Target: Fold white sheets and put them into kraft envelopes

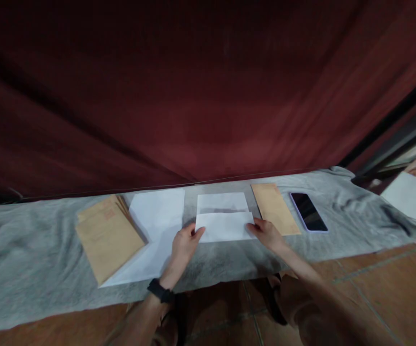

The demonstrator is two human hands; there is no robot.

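A white sheet of paper [224, 227] lies in front of me, its near part folded up over the far part, with a shadowed gap under the fold. My left hand [186, 242] pinches its left edge between thumb and fingers. On the opposite edge, my right hand [265, 233] grips the same sheet. Close to the right hand rests a flat brown envelope [275, 207]. Left of the folded sheet are larger white sheets [161, 216], partly covered by a pile of brown envelopes [109, 235].
A phone [309, 211] with a purple case lies right of the single envelope. Grey cloth [24, 254] covers the long narrow surface. Behind it hangs a dark red curtain [201, 105]. Below the near edge is a tiled floor [384, 288].
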